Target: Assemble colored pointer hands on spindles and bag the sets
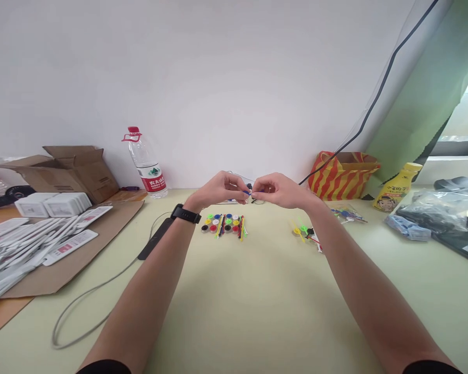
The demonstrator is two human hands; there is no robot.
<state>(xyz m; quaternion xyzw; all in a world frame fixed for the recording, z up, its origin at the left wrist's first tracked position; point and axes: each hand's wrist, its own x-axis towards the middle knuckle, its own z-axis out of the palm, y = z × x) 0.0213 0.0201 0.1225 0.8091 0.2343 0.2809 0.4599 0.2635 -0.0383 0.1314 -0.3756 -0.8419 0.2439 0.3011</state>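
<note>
My left hand (222, 188) and my right hand (277, 190) are raised over the far part of the table, fingertips almost meeting. Each is closed in a pinch. Small blue bits show at the fingertips of both, mostly hidden; their kind is too small to make out. Below and nearer to me lie two groups of small round coloured pots (228, 228), with thin coloured sticks (219, 227) laid beside each group. Near my right forearm is a loose pile of yellow, green, black, red and white small parts (304, 232).
On the left are a cardboard box (72, 171), stacked white packs (54, 204), flat white packets (42, 249), a water bottle (154, 179) and a grey cable (97, 285). A striped bag (327, 179), yellow bottle (395, 189) and plastic bags (440, 210) stand or lie right.
</note>
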